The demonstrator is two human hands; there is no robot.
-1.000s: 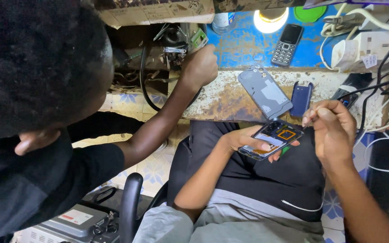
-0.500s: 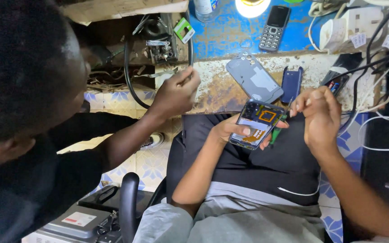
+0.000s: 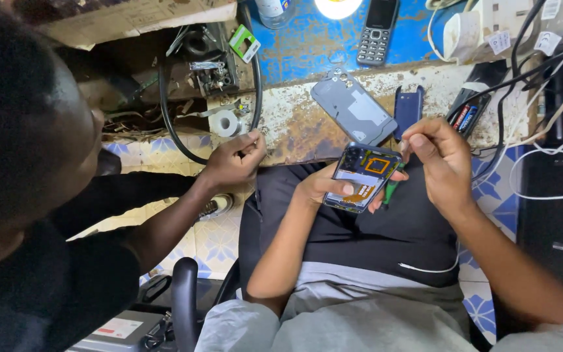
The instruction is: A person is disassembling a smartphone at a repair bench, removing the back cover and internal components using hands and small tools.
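My left hand (image 3: 320,188) holds an opened phone (image 3: 364,177) over my lap, its insides facing up with an orange square part showing. My right hand (image 3: 443,163) is at the phone's upper right corner with thumb and fingers pinched together. What they pinch is too small to tell. A green tool handle (image 3: 391,190) sticks out beneath the phone's right edge. On the bench edge just above lie the grey back cover (image 3: 353,107) and a dark blue phone (image 3: 408,109).
Another person sits at my left, with a closed hand (image 3: 234,160) by a black cable loop (image 3: 171,124) and a tape roll (image 3: 227,122). A keypad phone (image 3: 376,31) lies on the blue bench top (image 3: 307,45). White cables (image 3: 542,156) hang at right.
The other person's hand has come down from the bench edge toward the cable loop. My hands stay on the opened phone, and the view has tilted slightly.
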